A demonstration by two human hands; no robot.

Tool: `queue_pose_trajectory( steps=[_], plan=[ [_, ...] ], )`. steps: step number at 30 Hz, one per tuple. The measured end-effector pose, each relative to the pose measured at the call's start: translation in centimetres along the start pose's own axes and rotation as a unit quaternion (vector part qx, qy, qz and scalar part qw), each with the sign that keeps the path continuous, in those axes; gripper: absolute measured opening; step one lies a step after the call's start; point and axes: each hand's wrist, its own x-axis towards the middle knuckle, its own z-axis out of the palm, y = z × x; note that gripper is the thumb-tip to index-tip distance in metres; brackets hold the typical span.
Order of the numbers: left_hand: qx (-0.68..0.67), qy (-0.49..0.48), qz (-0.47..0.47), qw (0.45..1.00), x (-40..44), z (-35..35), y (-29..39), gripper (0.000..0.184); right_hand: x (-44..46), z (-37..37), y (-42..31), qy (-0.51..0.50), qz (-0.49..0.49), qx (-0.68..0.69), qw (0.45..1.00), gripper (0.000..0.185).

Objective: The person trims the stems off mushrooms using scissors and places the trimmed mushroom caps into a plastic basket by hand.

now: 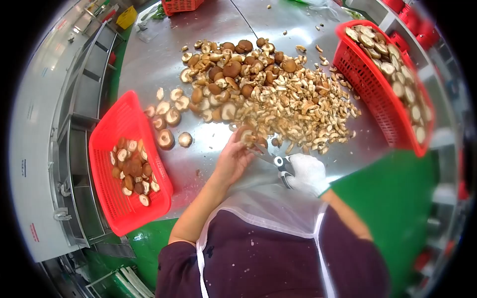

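Observation:
My bare left hand [235, 158] is closed on a brown mushroom [244, 135], its pale underside partly showing. In a white glove, my right hand [305, 174] grips a pair of scissors [279, 162] by the handles. The blades point left, right by the mushroom's stem; whether they touch it I cannot tell. Just beyond both hands lies a heap of whole mushrooms [231, 68], with a pile of cut stems [298, 102] spread along its right side. Several trimmed mushrooms [172, 116] rest on the metal table at the left.
A red basket [161, 171] with some mushrooms in it stands at the table's left edge. Another red basket [367, 94], full of pale mushroom pieces [392, 67], is at the right edge. A third red basket [183, 5] sits at the far end of the metal table [149, 59].

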Motion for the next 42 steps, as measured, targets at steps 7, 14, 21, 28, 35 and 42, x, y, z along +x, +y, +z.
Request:
queue_pose_trajectory(
  steps=[7, 14, 21, 28, 35, 42],
  plan=[
    [-0.009, 0.026, -0.087, 0.996, 0.7, -1.5, -0.8, 0.043, -0.4, -0.3, 0.0, -0.039, 0.042, -0.013, 0.998, 0.033],
    [-0.035, 0.015, -0.059, 0.998, 0.6, -1.8, -1.3, 0.044, -0.7, -0.4, 0.5, -0.066, 0.051, -0.02, 0.996, 0.033],
    [0.027, 0.047, -0.083, 0.995, 0.2, 0.4, -2.1, 0.044, -0.1, -1.6, -0.7, -0.093, 0.039, -0.014, 0.995, 0.034],
    [0.023, 0.079, -0.09, 0.992, 0.2, 1.1, -3.0, 0.047, -0.1, -0.1, -0.4, -0.073, 0.023, -0.038, 0.996, 0.038],
    [0.058, 0.107, -0.092, 0.988, 0.1, -0.2, -2.5, 0.042, -0.1, 1.9, 0.7, -0.018, -0.027, 0.015, 0.999, 0.036],
    [0.328, 0.257, 0.296, 0.86, -5.8, -5.3, 12.8, 0.025, -0.8, 1.2, 3.9, 0.086, 0.069, 0.075, 0.991, 0.041]
  ],
)
